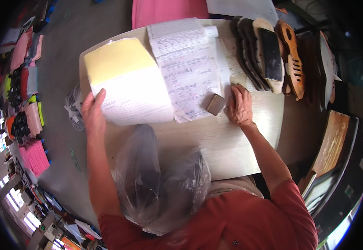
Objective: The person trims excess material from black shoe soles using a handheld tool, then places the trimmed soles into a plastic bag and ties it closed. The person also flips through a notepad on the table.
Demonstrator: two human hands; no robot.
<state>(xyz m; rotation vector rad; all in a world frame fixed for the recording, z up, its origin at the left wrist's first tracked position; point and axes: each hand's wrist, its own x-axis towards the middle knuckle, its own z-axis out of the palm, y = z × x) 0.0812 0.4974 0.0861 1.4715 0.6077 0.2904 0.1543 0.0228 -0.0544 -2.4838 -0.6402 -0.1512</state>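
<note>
My left hand [94,109] grips the lower left edge of a stack of paper sheets [135,98], thumb on top. The stack's far part is yellow and its near part white with faint print, lifting a little off the table. To its right lie handwritten sheets [189,75] with the top page folded over at the far end. A small brown block [216,104] sits on their lower right corner. Just right of the block, my right hand [240,105] rests on the table, fingers loosely bent over the papers' edge, with nothing visible in it.
Dark and wooden shaped pieces [271,54] stand in a row at the table's far right. Clear plastic bags with dark contents [160,179] lie at the near edge, by my lap. Pink material [169,10] is beyond the table. A wooden-backed chair [331,141] is at right.
</note>
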